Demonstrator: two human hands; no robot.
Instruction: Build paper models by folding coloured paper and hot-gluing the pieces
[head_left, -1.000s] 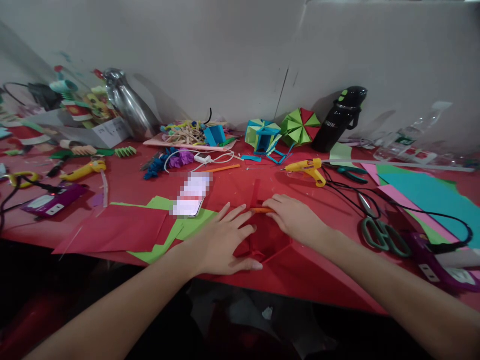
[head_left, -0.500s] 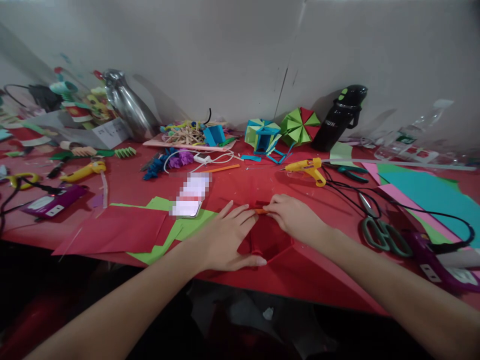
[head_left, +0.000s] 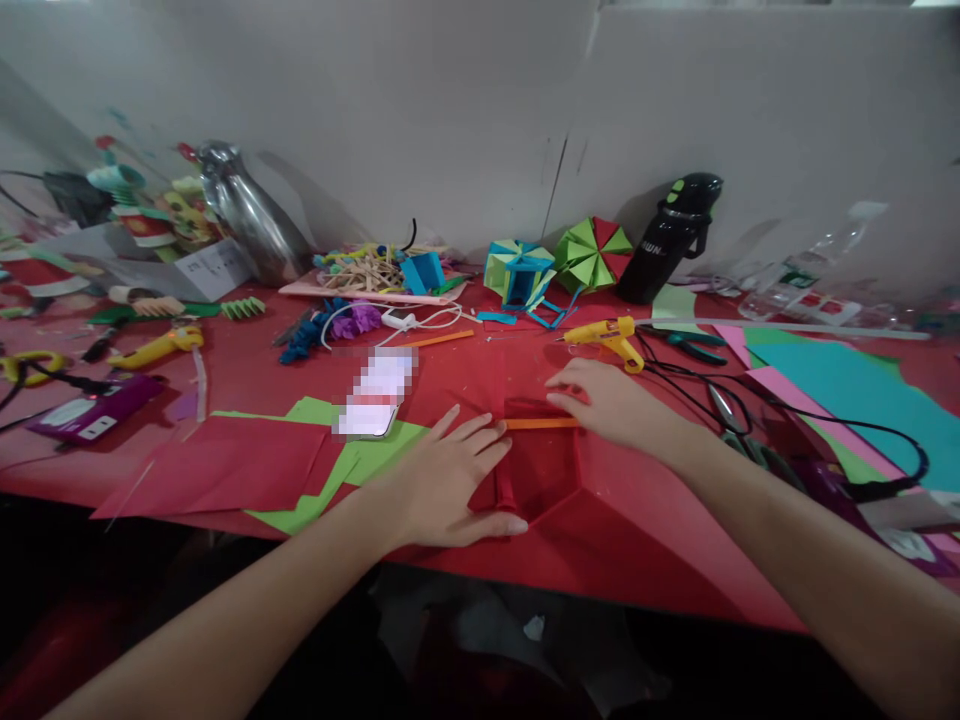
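While steadying with the open, spread fingers of the left hand [head_left: 454,485] and the curled ones of the right hand [head_left: 611,400], grip unclear, align the narrow orange paper strip [head_left: 544,424] squarely across the folded red paper piece [head_left: 540,475] on the red counter [head_left: 450,375].

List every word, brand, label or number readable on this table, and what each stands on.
"WN": black bottle; the characters around it are unclear.
Too small or blurred to read: the print on the white box, clear bottle and left purple device.
Phone: screen pixelated, unreadable.
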